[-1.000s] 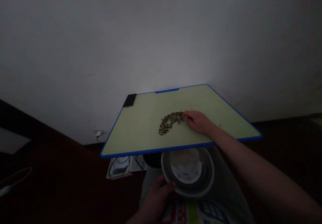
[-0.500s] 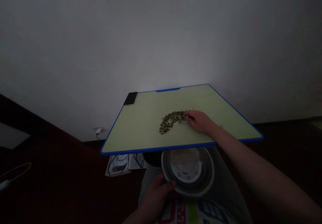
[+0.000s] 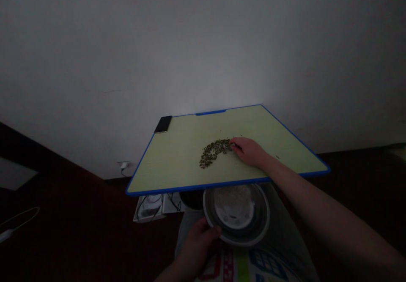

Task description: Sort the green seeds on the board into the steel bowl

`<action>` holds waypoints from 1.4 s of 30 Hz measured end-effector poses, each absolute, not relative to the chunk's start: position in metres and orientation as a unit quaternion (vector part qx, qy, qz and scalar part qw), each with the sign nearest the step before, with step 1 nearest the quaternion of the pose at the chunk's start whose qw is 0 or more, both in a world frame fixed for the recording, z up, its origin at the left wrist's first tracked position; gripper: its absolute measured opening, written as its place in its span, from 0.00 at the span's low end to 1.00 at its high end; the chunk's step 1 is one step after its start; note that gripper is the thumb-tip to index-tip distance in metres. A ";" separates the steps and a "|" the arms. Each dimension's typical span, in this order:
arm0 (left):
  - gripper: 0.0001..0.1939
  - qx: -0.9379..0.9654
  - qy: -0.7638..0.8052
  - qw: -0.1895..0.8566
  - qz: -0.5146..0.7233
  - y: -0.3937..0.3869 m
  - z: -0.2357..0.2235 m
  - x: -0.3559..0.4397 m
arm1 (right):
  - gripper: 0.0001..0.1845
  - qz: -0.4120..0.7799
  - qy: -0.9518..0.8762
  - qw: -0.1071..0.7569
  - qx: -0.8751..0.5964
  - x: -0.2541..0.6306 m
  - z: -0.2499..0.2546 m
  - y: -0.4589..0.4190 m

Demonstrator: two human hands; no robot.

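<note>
On the blue-edged table (image 3: 171, 159), the right hand (image 3: 249, 151) touched the dark bits (image 3: 209, 155), its grip unclear to me. Below, the left hand (image 3: 198, 245) clasped a bowl (image 3: 261, 216).

Looks like a home, dimly lit
A small blue-edged counter (image 3: 171, 159) bearing a phone (image 3: 163, 124) stands by a plain pale wall (image 3: 203, 45), a charger (image 3: 124, 165) plugged in low down, dark skirting (image 3: 352, 150) meeting a dark reddish floor (image 3: 79, 227).
</note>
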State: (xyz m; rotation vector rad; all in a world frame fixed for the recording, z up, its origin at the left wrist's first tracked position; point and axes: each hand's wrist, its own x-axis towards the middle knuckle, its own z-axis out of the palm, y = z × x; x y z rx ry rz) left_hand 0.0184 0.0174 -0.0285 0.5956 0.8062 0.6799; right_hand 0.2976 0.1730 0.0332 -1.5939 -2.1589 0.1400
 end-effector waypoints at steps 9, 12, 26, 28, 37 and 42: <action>0.20 0.273 0.394 0.817 0.321 0.015 -0.021 0.019 | 0.14 0.048 -0.814 0.185 -0.549 0.283 0.037 0.174; 0.21 0.270 0.398 0.816 0.321 0.016 -0.018 0.020 | 0.13 0.038 -0.815 0.180 -0.549 0.279 0.038 0.174; 0.19 0.262 0.395 0.816 0.331 0.016 -0.024 0.018 | 0.14 0.072 -0.819 0.214 -0.528 0.274 0.033 0.172; 0.18 0.264 0.394 0.817 0.328 0.016 -0.024 0.018 | 0.14 0.084 -0.815 0.234 -0.524 0.278 0.030 0.171; 0.21 0.253 0.394 0.821 0.326 0.016 -0.022 0.018 | 0.14 0.079 -0.788 0.244 -0.559 0.276 0.030 0.173; 0.20 0.266 0.394 0.817 0.325 0.016 -0.020 0.018 | 0.14 0.074 -0.798 0.245 -0.546 0.275 0.028 0.177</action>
